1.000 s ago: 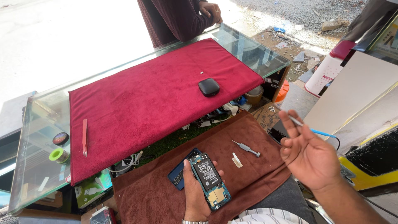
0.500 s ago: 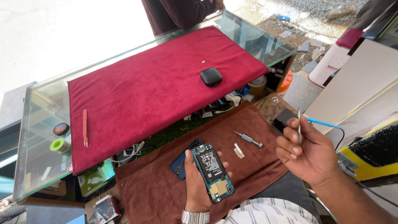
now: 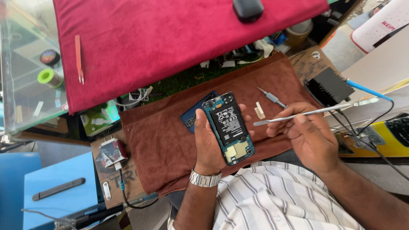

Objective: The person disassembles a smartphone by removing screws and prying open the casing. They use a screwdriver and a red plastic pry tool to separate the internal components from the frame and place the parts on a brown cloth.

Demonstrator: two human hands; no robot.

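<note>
Head view: left hand (image 3: 208, 142) grips an opened phone (image 3: 229, 127) by its edges above the brown cloth (image 3: 170, 140); right hand (image 3: 309, 136) pinches thin metal tweezers (image 3: 315, 112). Exposed board looks fragile; edges seem safest.

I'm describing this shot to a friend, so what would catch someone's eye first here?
The opened phone at centre, battery and circuit boards exposed, gripped in the left hand. Beside it, the right hand holds a thin metal tool pointing towards the phone. Above, a bright red cloth covers the glass counter.
</note>
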